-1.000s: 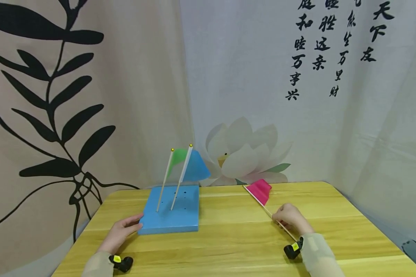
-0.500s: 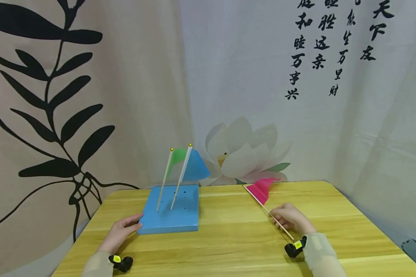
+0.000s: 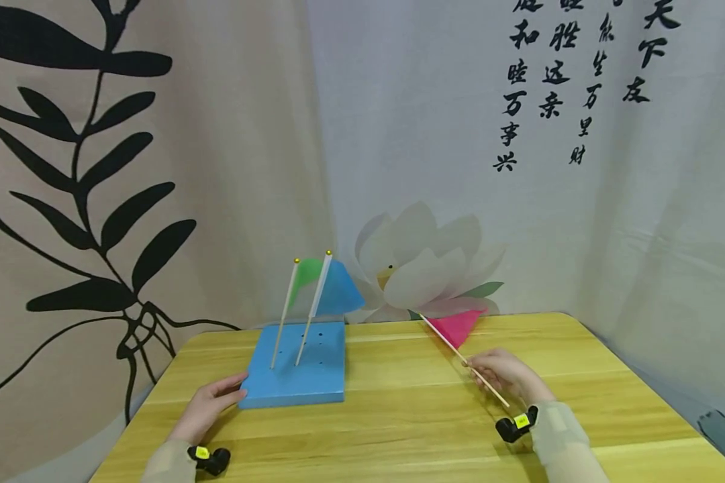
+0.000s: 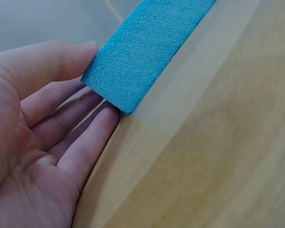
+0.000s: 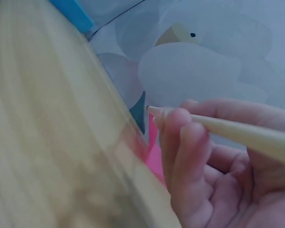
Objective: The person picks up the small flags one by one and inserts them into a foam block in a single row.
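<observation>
My right hand pinches the wooden stick of a small pink flag between thumb and fingers, above the table's right half. The flag slants, cloth end up and away to the left, bare stick end toward my wrist. In the right wrist view the stick crosses the fingers, which partly hide the pink cloth. My left hand rests against the left edge of a blue foam block, thumb and fairly straight fingers touching its corner. A green flag and a blue flag stand in the block.
Small holes dot the block's top near the two flags. Everything rests on a yellow wooden table. Behind its far edge hangs a pale curtain with printed leaves, a lotus and characters.
My right hand has shifted slightly left and up with the pink flag, and its cloth has spread out. The left hand stays against the block.
</observation>
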Motion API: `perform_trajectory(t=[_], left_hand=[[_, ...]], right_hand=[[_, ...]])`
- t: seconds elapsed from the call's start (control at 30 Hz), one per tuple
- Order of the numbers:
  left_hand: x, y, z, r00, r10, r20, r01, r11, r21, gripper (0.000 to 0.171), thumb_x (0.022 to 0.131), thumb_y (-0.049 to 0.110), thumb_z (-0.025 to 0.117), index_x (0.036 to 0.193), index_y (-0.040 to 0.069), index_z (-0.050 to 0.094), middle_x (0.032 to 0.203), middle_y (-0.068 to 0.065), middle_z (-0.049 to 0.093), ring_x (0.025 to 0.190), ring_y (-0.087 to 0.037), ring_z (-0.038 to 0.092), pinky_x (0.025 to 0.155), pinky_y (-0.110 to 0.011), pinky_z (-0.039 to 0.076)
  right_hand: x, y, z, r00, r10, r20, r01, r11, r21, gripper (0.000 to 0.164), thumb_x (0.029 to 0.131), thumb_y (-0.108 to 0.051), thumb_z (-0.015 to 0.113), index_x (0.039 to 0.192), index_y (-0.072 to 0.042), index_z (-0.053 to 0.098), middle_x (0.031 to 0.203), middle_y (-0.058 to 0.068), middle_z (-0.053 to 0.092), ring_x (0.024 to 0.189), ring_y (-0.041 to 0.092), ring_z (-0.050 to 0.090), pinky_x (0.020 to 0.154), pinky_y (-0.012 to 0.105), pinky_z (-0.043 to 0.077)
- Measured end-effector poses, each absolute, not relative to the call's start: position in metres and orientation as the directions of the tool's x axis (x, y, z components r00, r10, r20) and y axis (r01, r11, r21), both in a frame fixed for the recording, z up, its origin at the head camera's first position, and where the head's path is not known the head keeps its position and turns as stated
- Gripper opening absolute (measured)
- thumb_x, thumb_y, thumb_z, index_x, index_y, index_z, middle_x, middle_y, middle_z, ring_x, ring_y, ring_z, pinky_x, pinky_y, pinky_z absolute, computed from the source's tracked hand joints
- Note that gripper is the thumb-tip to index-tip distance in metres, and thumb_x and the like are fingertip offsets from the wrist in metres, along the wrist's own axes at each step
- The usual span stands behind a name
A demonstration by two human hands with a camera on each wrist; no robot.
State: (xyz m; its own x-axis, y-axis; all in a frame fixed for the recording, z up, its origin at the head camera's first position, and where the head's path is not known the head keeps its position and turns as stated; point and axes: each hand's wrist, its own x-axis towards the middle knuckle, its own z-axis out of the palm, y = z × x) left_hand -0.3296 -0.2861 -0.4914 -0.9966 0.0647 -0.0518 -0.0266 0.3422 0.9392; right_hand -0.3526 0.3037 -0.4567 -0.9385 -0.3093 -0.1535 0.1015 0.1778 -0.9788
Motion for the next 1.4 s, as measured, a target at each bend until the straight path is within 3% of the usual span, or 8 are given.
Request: perform_trajectory(t=[0.1,0.4,0.7,1.07,1.4], left_hand=[[-0.329,-0.287,-0.491,-0.997,0.054,-0.047,-0.025,0.35,0.936,0.063,0.093,0.031,0.066,0.143,-0.001,0.046,0.147,-0.024,0.04,0.131,-0.041,0.041,0.102,-0.05,0.043],[-0.329,-0.289,-0.491,-0.997,0.05,-0.052,-0.032,0.334,0.942,0.063,0.094,0.031,0.066,0.143,-0.002,0.045,0.148,-0.025,0.038,0.131,-0.041,0.041,0.102,-0.052,0.042],[-0.329,-0.289,-0.492,-0.997,0.059,-0.046,-0.024,0.338,0.941,0.064,0.094,0.031,0.066,0.143,-0.005,0.044,0.147,-0.026,0.039,0.13,-0.041,0.043,0.102,-0.051,0.042],[-0.333,-0.288,-0.499,-0.998,0.046,-0.047,-0.029,0.34,0.94,0.064,0.093,0.033,0.067,0.142,-0.003,0.047,0.146,-0.024,0.041,0.129,-0.041,0.043,0.101,-0.051,0.043],[-0.333,-0.287,-0.497,-0.998,0.048,-0.048,-0.029,0.342,0.939,0.063,0.093,0.032,0.067,0.142,-0.003,0.047,0.146,-0.024,0.041,0.129,-0.04,0.044,0.102,-0.051,0.042]], right_hand=[[-0.353,0.303,-0.449,-0.941,-0.319,-0.116,0.064,0.17,-0.983,0.038,0.099,-0.013,0.052,0.12,0.019,0.056,0.078,0.001,0.066,0.062,0.004,0.061,0.056,0.018,0.053],[-0.349,0.299,-0.411,-0.954,-0.293,-0.064,0.026,0.134,-0.991,0.029,0.101,-0.016,0.052,0.117,0.004,0.065,0.08,0.0,0.063,0.064,0.006,0.06,0.054,0.019,0.052],[-0.343,0.294,-0.369,-0.968,-0.251,0.017,-0.035,0.067,-0.997,0.02,0.1,-0.016,0.055,0.106,-0.005,0.07,0.079,0.004,0.061,0.064,0.01,0.058,0.054,0.022,0.052],[-0.334,0.278,-0.338,-0.969,-0.214,0.121,-0.126,0.014,-0.992,0.017,0.099,-0.016,0.058,0.107,-0.003,0.065,0.079,0.005,0.059,0.063,0.012,0.057,0.055,0.024,0.052],[-0.335,0.242,-0.351,-0.965,-0.21,0.155,-0.146,-0.059,-0.988,0.014,0.098,-0.013,0.058,0.106,-0.003,0.065,0.083,0.006,0.062,0.066,0.016,0.062,0.056,0.028,0.057]])
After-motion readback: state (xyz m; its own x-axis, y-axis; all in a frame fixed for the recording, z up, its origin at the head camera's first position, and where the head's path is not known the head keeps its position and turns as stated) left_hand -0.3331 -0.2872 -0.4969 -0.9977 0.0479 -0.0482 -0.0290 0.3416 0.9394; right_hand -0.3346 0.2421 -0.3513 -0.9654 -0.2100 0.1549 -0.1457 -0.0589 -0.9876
